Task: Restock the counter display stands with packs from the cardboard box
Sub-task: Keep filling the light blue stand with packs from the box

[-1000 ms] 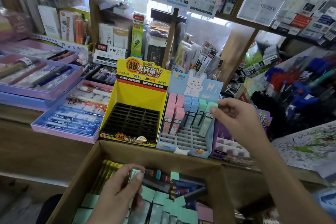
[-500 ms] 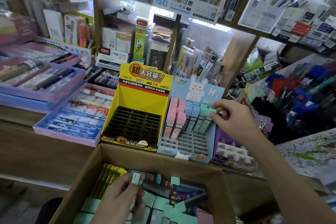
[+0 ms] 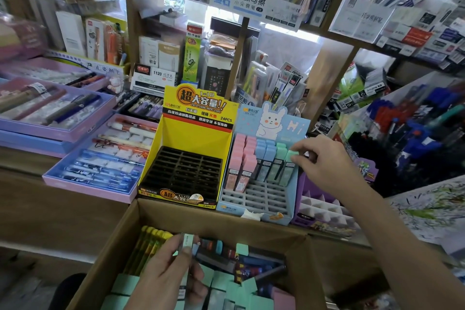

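**Packs: one at the stand, one ready over the box**

The cardboard box (image 3: pixel 108 246) sits open just below the counter edge, close under the stands, so a pack travels only a short way up. Mint, pink and yellow packs lie heaped inside it. On the counter, the yellow stand (image 3: pixel 193 138) has every black slot bare. Just to its right, the blue stand (image 3: pixel 261 196) is filled only along its back rows, with pink packs (image 3: pixel 241 158) at the left, blue in the middle and mint at the right. Its front slots are open; filling from the back probably leaves the front free for a reaching hand. The right hand (image 3: pixel 324 161) reaches over that stand and pinches the top of a mint pack (image 3: pixel 292 156) between thumb and fingertips, at the right end of the filled rows, likely seating it in its slot. The left hand (image 3: pixel 166 277) is low in the box, thumb and fingers closed on a pale pack (image 3: pixel 187 241), seemingly held ready as the next one.
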The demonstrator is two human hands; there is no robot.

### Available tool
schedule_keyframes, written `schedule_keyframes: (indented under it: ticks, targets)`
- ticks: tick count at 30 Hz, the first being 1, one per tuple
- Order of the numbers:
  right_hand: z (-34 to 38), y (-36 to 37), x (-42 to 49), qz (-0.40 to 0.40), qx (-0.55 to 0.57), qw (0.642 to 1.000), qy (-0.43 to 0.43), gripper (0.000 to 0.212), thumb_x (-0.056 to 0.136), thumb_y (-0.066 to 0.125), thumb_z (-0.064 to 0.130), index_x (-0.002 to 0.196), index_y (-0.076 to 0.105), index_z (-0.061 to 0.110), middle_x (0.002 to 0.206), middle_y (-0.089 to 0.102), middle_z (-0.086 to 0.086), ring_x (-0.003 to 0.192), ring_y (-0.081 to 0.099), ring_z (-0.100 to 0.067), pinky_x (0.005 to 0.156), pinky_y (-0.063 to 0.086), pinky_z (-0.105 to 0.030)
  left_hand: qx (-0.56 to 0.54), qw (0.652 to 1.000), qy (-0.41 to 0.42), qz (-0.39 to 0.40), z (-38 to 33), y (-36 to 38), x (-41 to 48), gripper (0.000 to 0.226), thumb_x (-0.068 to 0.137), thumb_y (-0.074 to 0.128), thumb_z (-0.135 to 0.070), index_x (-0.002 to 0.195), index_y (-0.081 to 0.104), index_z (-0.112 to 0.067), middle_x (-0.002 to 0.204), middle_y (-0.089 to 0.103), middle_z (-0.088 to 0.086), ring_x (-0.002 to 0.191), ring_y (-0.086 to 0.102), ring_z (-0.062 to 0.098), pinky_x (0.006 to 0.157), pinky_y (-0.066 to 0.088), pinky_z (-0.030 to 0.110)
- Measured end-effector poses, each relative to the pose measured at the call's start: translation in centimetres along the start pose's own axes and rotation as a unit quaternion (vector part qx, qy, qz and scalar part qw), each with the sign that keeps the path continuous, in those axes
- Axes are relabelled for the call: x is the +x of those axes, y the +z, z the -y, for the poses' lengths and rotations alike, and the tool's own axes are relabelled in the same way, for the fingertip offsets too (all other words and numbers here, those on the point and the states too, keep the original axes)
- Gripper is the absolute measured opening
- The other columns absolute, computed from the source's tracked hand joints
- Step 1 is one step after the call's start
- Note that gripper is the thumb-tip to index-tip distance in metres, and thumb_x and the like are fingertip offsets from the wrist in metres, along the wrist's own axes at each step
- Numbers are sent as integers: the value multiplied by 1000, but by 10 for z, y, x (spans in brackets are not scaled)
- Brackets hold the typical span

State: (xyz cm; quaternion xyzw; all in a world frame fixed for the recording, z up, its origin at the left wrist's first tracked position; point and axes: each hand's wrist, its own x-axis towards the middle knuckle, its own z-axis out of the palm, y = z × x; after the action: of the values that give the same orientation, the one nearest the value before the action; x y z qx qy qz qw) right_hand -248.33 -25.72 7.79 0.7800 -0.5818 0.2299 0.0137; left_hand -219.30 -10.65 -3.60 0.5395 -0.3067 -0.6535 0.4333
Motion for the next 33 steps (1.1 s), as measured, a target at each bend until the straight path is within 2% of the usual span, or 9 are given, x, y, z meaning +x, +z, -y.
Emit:
schedule_keyframes:
  ticks: [6, 10, 13, 18, 22, 25, 27, 30, 33]
  targets:
    - [-1, 3, -2, 9, 2, 1000, 4, 16, 92, 76, 14, 108, 79, 13, 69, 49, 21, 76, 56, 11, 59, 36, -8, 34, 999, 9, -3, -2, 0, -2, 18, 104, 49, -16, 110, 66, -13, 72, 67, 22, 57, 62, 30, 51, 43, 32]
    - [-1, 5, -2, 19, -26, 999, -3, 15, 94, 73, 16, 107, 69, 21, 76, 53, 15, 72, 47, 1, 61, 39, -31, 38, 999, -9, 0, 0, -2, 0, 12, 102, 50, -6, 108, 61, -5, 76, 68, 28, 58, 60, 31, 53, 41, 33]
    - [1, 5, -3, 23, -75, 997, -18, 9, 93, 74, 16, 92, 65, 18, 72, 45, 14, 71, 42, -6, 64, 40, -34, 32, 999, -12, 0, 1, -2, 1, 14, 100, 48, -1, 110, 58, -4, 81, 68, 32, 59, 62, 33, 52, 44, 33]
    - [3, 3, -4, 30, -101, 994, -40, 4, 93, 74, 14, 91, 70, 13, 71, 40, 18, 81, 47, -20, 70, 47, -39, 34, 999, 6, 3, 1, -2, 2, 13, 102, 47, 1, 112, 55, 0, 80, 70, 30, 60, 64, 35, 47, 48, 32]
    - [3, 2, -4, 31, -102, 993, -41, 4, 94, 72, 13, 90, 73, 12, 72, 52, 11, 87, 52, -23, 74, 47, -40, 34, 999, 20, -3, 5, -1, 4, 13, 101, 48, 2, 111, 56, 1, 81, 72, 28, 65, 67, 38, 52, 52, 36]
    - [3, 0, -6, 22, -94, 995, -32, 9, 95, 72, 16, 87, 74, 12, 78, 65, 4, 81, 55, -19, 73, 49, -38, 26, 999, 29, -5, 7, 0, 5, 11, 101, 51, 1, 108, 59, 1, 81, 75, 24, 70, 73, 38, 54, 56, 35]
    - [4, 0, -13, -27, -47, 999, -6, 10, 94, 72, 15, 84, 73, 14, 76, 67, 1, 72, 57, -17, 65, 51, -35, 17, 999, 34, 0, 8, 0, 5, 11, 99, 54, 1, 107, 62, 2, 83, 75, 23, 73, 75, 38, 57, 59, 34]
    - [10, 4, -34, -98, 111, 987, 68, 7, 93, 74, 12, 88, 75, 17, 72, 67, 0, 67, 61, -15, 60, 53, -29, -1, 999, 27, 18, 5, -2, 2, 15, 96, 60, -3, 101, 73, -10, 83, 73, 25, 70, 72, 41, 60, 59, 38]
    - [23, 15, -61, -66, 275, 950, 133, 7, 92, 75, 11, 91, 76, 19, 72, 73, 4, 66, 68, -9, 61, 55, -18, 28, 999, 32, 30, 0, -3, -2, 17, 95, 62, -12, 96, 76, -22, 78, 69, 26, 64, 68, 40, 61, 55, 40]
